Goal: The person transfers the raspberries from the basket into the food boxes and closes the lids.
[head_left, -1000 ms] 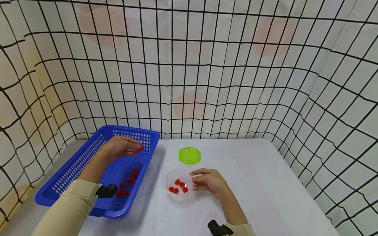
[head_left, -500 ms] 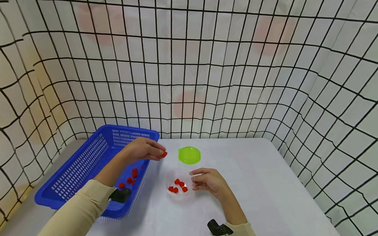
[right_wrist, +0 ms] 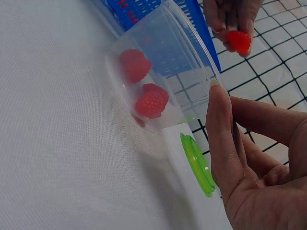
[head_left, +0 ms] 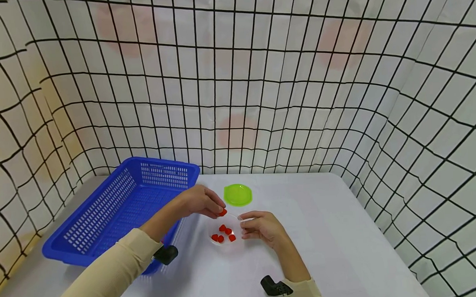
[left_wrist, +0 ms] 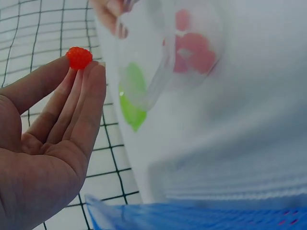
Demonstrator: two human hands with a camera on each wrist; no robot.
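Note:
A red raspberry (left_wrist: 79, 57) sits pinched between the thumb and fingertips of my left hand (head_left: 200, 201). In the head view that hand is over the far left rim of a clear plastic bowl (right_wrist: 165, 43). Several raspberries (right_wrist: 152, 101) lie on the bowl's bottom. My right hand (head_left: 265, 229) holds the bowl's right rim between thumb and fingers. The bowl stands upright on the white table.
A bright green lid (head_left: 238, 195) lies flat behind the bowl. To the left stands a blue slotted basket (head_left: 140, 201), partly hidden by my left arm. Red bits show through its slots in the wrist views. A black grid net (head_left: 236, 108) surrounds the table's back and sides.
My left hand has carried the raspberry from over the basket rightward and toward me, to the bowl's rim. The right hand stays at the bowl.

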